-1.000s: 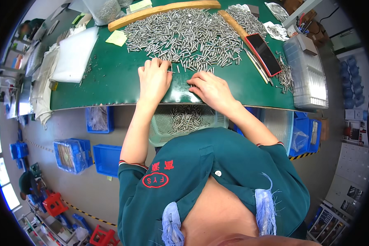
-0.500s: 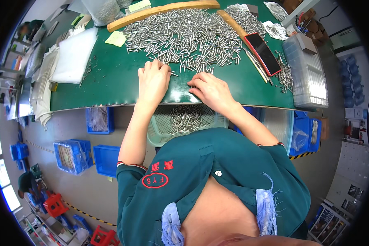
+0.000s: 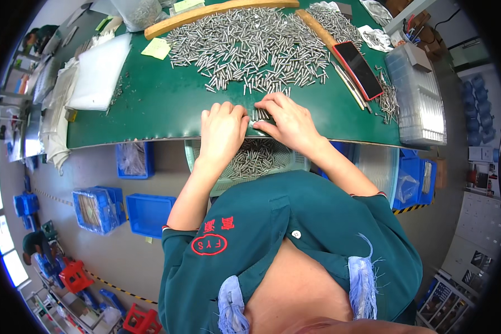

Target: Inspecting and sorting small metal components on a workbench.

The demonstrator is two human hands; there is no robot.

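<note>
A small cluster of short metal pins (image 3: 259,114) lies on the green table between my two hands, close to the front edge. My right hand (image 3: 288,121) curls around these pins, thumb on the near side and forefinger on the far side. Just left of them is my left hand (image 3: 222,129), its fingers bent and held together; what its fingertips hold, if anything, is hidden. Farther back spreads a large heap of similar metal pins (image 3: 250,47). Below the table edge, a pale green basket (image 3: 295,161) holds more pins (image 3: 254,160).
Wooden bars (image 3: 222,11) border the heap. A red-edged phone (image 3: 357,71), thin sticks (image 3: 348,86) and clear plastic boxes (image 3: 414,94) lie right. White foam sheets (image 3: 100,72) and a yellow note (image 3: 157,48) lie left. Blue bins (image 3: 150,214) stand on the floor.
Both hands have come nearer each other; the left moved right and toward the table edge, away from the heap. A cluster of pins now shows between them.
</note>
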